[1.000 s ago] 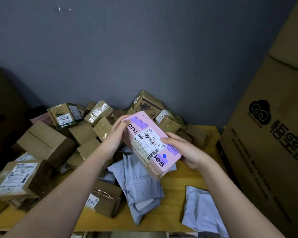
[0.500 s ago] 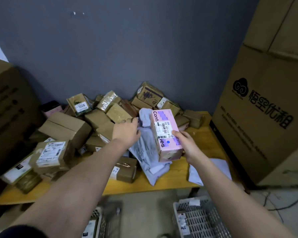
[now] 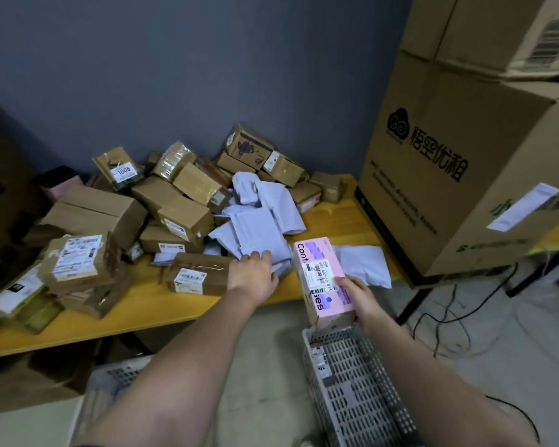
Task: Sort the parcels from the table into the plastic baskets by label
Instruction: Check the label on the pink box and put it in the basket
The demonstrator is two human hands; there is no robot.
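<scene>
Pink box [image 3: 324,280] now lower, over basket [image 3: 352,379]; label txt part-hidden by R fingers [image 3: 347,283].

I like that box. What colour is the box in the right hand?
Pink box, purple patches; head view.

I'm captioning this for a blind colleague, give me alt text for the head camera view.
A person's right hand holds a pink box above a grey plastic basket, while the left hand touches grey mailer bags among cardboard parcels on a yellow table.
</scene>
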